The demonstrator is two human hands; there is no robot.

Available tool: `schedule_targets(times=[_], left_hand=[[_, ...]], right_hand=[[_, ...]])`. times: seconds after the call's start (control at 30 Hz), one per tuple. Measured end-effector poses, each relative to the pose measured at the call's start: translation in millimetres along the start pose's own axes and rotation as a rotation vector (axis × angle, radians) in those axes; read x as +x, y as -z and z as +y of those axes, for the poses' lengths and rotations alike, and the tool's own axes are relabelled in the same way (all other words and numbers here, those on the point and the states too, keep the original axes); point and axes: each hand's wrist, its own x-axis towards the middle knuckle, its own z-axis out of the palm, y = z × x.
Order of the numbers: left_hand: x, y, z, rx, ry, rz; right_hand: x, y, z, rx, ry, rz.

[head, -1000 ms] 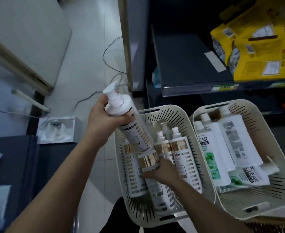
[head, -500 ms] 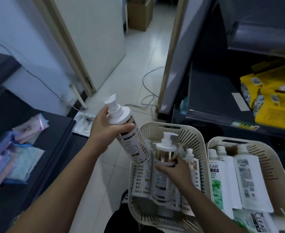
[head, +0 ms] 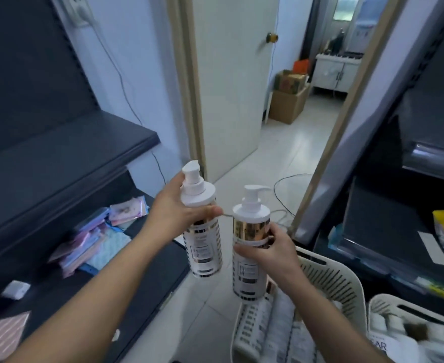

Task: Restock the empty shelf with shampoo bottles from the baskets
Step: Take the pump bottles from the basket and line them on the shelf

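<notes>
Head view shows both hands loaded. The left hand (head: pixel 173 216) wraps its fingers round the upper body of one white-and-gold pump bottle (head: pixel 205 247), just under the white collar. The right hand (head: pixel 273 250) grips a second pump bottle (head: pixel 249 273) at its gold band. Both bottles are held near upright in front of the person, pump heads up, long axes roughly parallel, side by side and not touching. The second pump bottle's base hangs just above the slotted white basket (head: pixel 330 273), where more bottles lie. Another basket (head: pixel 388 302) sits beside it toward the right edge. A dark shelf board (head: pixel 66 155) with a bare top lies up and to the left of both grips, above a lower shelf of pastel packets (head: pixel 92 239). If that board is the target, the left hand is the nearer one, and its bottle would likely go in first, travelling leftward and base-down.
</notes>
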Motion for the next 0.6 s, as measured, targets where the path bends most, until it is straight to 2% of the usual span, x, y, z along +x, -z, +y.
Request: schedule_targets(times=[0.1,0.27,0.6], left_hand=[[-1,37,12,0.086,-0.015,0.076],[-4,104,23,0.079,-0.037,0.236],[8,240,35,0.12,-0.114,0.412]], right_hand=[[5,-21,-34,-0.002,0.087,-0.041],[13,-61,-87,-0.023,0.222,-0.107],[26,-152,-198,0.053,0.396,-0.206]])
